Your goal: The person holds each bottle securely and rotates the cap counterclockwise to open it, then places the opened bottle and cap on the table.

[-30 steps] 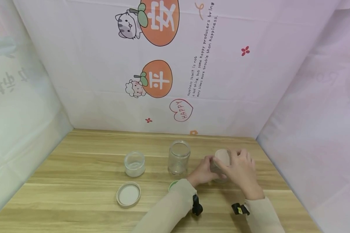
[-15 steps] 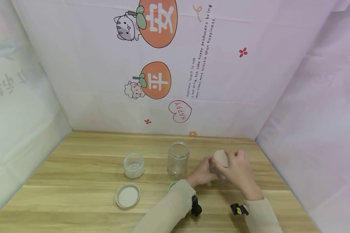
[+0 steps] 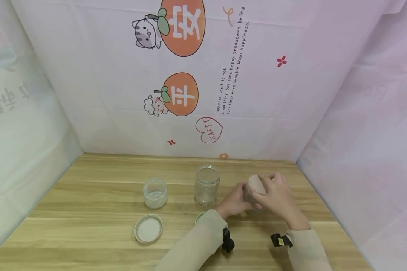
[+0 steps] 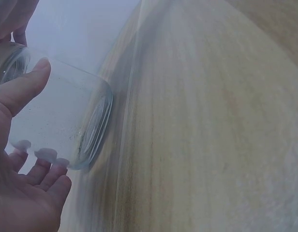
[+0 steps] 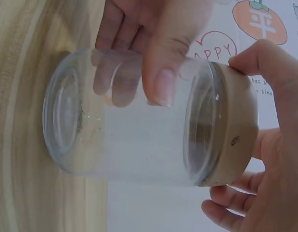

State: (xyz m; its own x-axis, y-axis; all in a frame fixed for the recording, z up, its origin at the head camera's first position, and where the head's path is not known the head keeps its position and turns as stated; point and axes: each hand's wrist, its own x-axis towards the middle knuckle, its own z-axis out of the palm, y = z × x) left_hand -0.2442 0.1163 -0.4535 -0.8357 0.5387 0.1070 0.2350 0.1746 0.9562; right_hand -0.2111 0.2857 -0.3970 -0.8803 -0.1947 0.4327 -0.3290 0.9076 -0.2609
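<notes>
At the right of the table in the head view, both hands are on a clear jar [image 5: 139, 145] with a beige lid [image 3: 256, 184] on its mouth. My left hand [image 3: 235, 201] grips the jar's body from the left, thumb on one side and fingers around the other, as the left wrist view shows. Over the top, my right hand [image 3: 277, 194] holds the lid by its edge between thumb and fingers. The lid covers the mouth in the right wrist view, and the jar's base is right at the wooden surface. Nothing shows inside the jar.
A tall clear jar [image 3: 207, 188] without a lid stands left of the hands. Farther left is a short open jar [image 3: 155, 195], with a loose pale lid [image 3: 148, 229] in front. A green-rimmed piece [image 3: 199, 216] is partly hidden by the left sleeve. White printed cloth [image 3: 257, 131] walls the table.
The right hand has turned slightly on the lid, its fingers shifting left and its wrist right. The left hand keeps its grip on the jar; the head view has shifted a little.
</notes>
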